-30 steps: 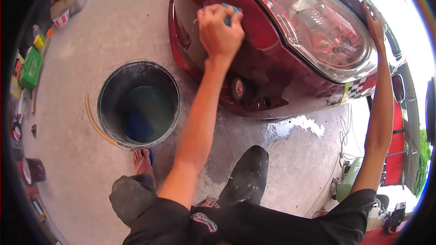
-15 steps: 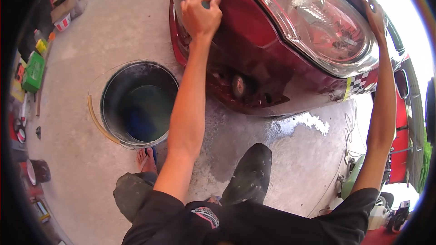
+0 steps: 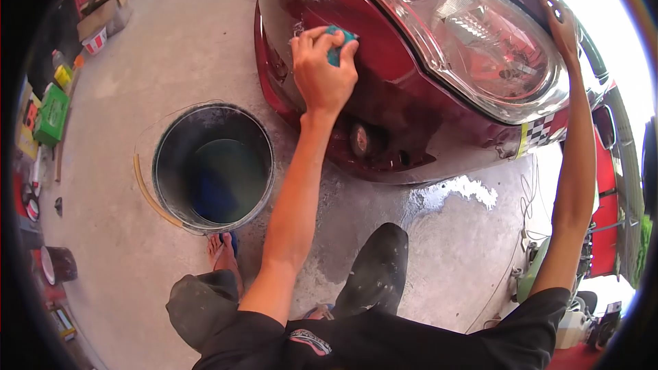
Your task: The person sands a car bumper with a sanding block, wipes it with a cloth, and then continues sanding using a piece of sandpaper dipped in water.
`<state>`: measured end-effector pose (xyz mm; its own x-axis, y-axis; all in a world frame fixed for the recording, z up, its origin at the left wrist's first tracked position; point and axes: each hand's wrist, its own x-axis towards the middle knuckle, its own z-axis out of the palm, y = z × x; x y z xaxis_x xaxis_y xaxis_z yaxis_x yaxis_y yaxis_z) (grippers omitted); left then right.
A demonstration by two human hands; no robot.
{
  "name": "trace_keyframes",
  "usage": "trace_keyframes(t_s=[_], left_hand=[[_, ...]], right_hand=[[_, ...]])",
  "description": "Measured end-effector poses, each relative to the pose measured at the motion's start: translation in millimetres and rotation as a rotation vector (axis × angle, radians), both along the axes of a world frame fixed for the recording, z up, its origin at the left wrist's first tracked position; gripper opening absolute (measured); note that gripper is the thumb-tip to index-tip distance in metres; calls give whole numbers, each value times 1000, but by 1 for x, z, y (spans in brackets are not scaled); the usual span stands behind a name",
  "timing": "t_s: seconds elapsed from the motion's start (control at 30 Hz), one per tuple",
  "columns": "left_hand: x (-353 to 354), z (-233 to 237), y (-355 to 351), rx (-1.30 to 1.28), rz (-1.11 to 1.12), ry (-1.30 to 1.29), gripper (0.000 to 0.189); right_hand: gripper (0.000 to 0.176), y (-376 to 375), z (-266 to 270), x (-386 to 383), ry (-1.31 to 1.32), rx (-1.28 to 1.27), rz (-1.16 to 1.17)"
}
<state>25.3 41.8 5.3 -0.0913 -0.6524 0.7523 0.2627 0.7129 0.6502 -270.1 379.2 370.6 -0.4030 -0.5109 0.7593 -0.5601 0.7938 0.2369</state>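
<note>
My left hand (image 3: 323, 75) is closed around a small teal sponge (image 3: 340, 44), gripped between thumb and fingers. It is at the glossy dark red front bumper (image 3: 384, 96) of a car, left of the large clear headlight (image 3: 466, 34). Wet streaks and drops show on the paint near the fingers. Farther right, my right hand (image 3: 563, 27) leans on the car's upper edge beyond the headlight, with its fingers stretched out and nothing seen in it. A round fog lamp (image 3: 360, 139) sits low in the bumper.
On the concrete floor, a black bucket (image 3: 159, 164) holds dark water with something blue in it. Its handle hangs to the left, and my foot (image 3: 223, 250) is just below it. Wet patches lie under the bumper. Boxes and a green carton (image 3: 51, 115) line the left side.
My left hand has moved down and slightly right over the bumper with the sponge, which shows more now. My right hand stays on the car. The view has shifted slightly.
</note>
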Motion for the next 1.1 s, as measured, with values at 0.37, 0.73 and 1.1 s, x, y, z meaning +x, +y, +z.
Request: trace_keyframes(t_s=[0.37, 0.73, 1.1], left_hand=[[7, 25, 38, 59, 15, -29, 20], [-15, 31, 20, 6, 26, 66, 19], [-35, 48, -13, -37, 8, 113, 20]], right_hand=[[68, -9, -3, 21, -116, -17, 17], [63, -4, -1, 11, -78, -18, -12], [65, -5, -1, 7, -51, -33, 9]])
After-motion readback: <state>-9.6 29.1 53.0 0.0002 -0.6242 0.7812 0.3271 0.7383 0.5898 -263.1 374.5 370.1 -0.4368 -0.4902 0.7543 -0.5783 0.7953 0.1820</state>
